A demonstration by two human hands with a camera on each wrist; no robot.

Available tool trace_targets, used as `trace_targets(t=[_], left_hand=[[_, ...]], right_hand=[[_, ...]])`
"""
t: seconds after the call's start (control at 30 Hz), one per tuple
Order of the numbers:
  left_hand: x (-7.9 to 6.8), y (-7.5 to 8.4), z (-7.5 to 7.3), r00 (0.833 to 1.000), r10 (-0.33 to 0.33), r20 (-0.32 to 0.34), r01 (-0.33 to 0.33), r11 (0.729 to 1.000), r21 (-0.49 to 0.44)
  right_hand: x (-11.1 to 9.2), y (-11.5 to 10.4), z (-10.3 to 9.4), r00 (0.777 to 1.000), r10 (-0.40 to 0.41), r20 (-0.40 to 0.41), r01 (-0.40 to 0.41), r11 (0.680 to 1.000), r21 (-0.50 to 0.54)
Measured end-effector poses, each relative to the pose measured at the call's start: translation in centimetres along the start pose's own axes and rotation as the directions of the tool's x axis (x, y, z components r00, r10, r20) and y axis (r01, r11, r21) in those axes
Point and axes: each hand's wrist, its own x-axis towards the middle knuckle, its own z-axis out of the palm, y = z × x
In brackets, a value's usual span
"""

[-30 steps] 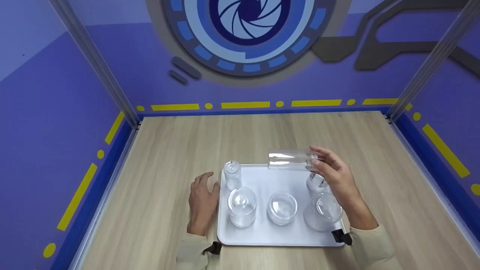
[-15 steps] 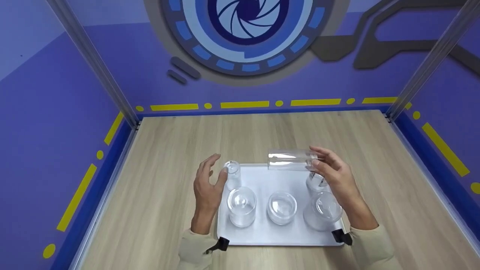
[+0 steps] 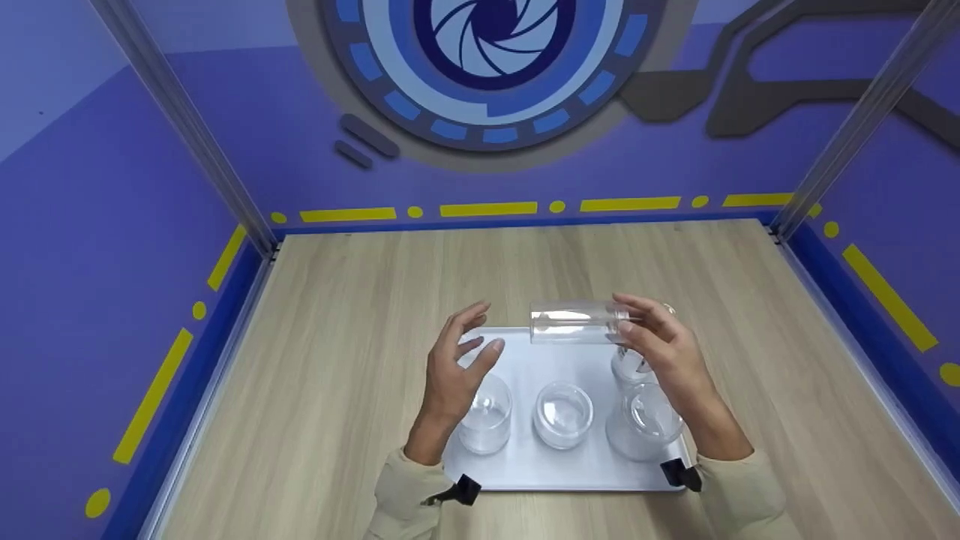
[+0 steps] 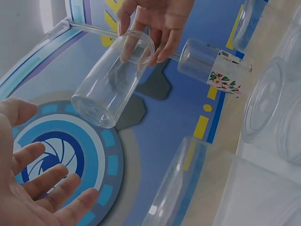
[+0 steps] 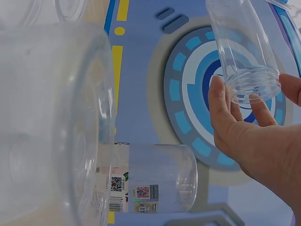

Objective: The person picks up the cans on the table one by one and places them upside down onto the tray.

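Tipped on its side above the back of the white tray [image 3: 525, 472], a tall clear jar [image 3: 570, 324] is gripped at its threaded mouth by my right hand [image 3: 671, 349]. Thumb and fingers pinch around that rim, and the jar's base points left. My left hand [image 3: 452, 379] hovers over the tray's left side, its spread fingers [image 4: 68, 179] facing the jar's base across a gap and holding nothing. Beneath the left hand a wide clear jar [image 3: 486, 427] is partly covered; the slim jar behind it is hidden in the head view.
A short round jar [image 3: 562, 416] stands mid-tray and a large jar [image 3: 641, 427] at its front right. Behind that, a jar with a floral label [image 4: 225, 77] stands beneath my right hand. Wooden tabletop [image 3: 337, 337] surrounds the tray, with blue walls [image 3: 195, 127] beyond.
My left hand has risen from beside the tray's left edge and moved right, over the tray, toward the held jar. The right hand and its jar have shifted only slightly left.
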Motion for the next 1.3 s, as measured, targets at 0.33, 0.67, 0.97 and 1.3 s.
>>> trace_targets(t=[0.33, 0.67, 0.97, 1.3], left_hand=[[0.5, 0.3, 1.3, 0.998, -0.035, 0.055, 0.041, 0.993, -0.111], [0.9, 0.8, 2.5, 0.994, -0.010, 0.113, 0.031, 0.982, -0.185], [1.0, 0.7, 3.1, 0.994, -0.038, 0.099, 0.053, 0.986, -0.158], [1.1, 0.4, 3.4, 0.993, -0.057, 0.102, 0.078, 0.974, -0.212]], right_hand=[[0.0, 0.1, 0.2, 1.000, 0.006, 0.013, -0.006, 1.000, -0.012], [0.0, 0.5, 0.7, 1.000, -0.001, 0.020, 0.001, 1.000, 0.000], [-0.1, 0.6, 0.9, 0.999, -0.016, 0.031, 0.014, 0.999, 0.051], [-0.2, 0.6, 1.2, 0.998, -0.020, 0.053, 0.017, 0.999, 0.048]])
